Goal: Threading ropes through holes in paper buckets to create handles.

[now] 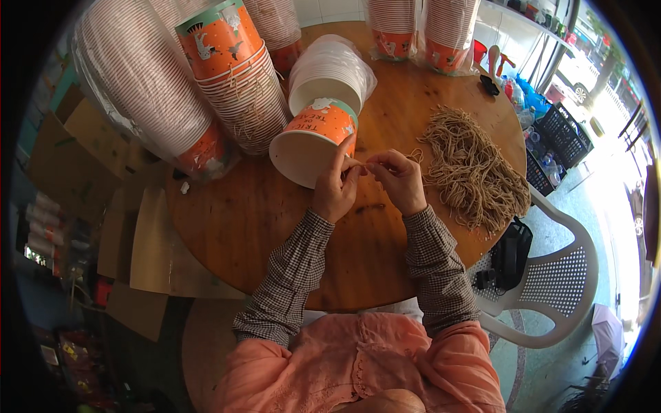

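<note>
An orange paper bucket (322,124) with white and dark printed figures lies on its side on the round wooden table (275,227), its white open mouth toward the lower left. At its right end, my left hand (335,189) pinches a thin tan cord, one finger stretched up against the bucket's wall. Close beside it, my right hand (401,180) pinches the same cord with thumb and forefinger. The fingertips nearly meet; the cord between them is too fine to follow. A large tangled heap of tan cord (475,172) lies just right of my right hand.
A tall nested stack of orange buckets with cord handles (241,89) leans at the left, beside plastic-wrapped stacks (138,82). White nested buckets (330,72) lie behind. More wrapped stacks (447,34) stand at the back. A white plastic chair (558,275) is at the right, cardboard boxes (148,241) at the left.
</note>
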